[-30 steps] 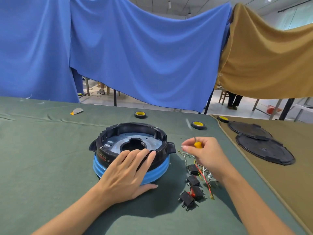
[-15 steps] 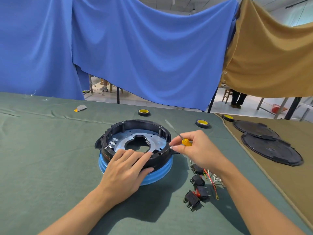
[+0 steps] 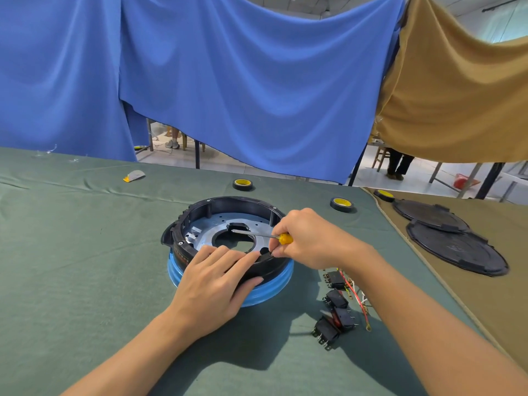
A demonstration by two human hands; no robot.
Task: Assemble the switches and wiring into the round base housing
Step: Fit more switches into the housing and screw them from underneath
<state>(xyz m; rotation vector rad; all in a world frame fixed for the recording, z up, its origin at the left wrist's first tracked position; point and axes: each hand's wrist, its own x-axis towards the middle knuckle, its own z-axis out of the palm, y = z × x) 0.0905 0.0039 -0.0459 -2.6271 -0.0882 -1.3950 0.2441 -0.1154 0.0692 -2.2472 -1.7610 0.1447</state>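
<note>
So the housing (image 3: 237,202) sits mid-table on a blue ring (image 3: 274,291), open side up, with a metal plate (image 3: 208,238) showing inside. Its near rim is mostly buried under the left hand (image 3: 213,284), so can't see what's going on there. The screwdriver (image 3: 285,238) is mostly swallowed by the right hand (image 3: 308,238): only a bit of yellow handle and the thin shaft stick out. I honestly can't tell if the tip touches the plate or just floats over it. Compared with half a second ago, the right hand has come in over the housing and the shaft now lies nearly flat, pointing left across the middle hole, where before it was angled up by the rim. Left hand hasn't really budged: fingers laid out flat along the rim, thumb against the ring, not gripping anything. Right hand is curled round the screwdriver, lower fingertips down by the near-right rim. The switches (image 3: 334,310) and wires (image 3: 357,295) lie on the table (image 3: 71,267) just right of the ring, partly behind the right forearm.
</note>
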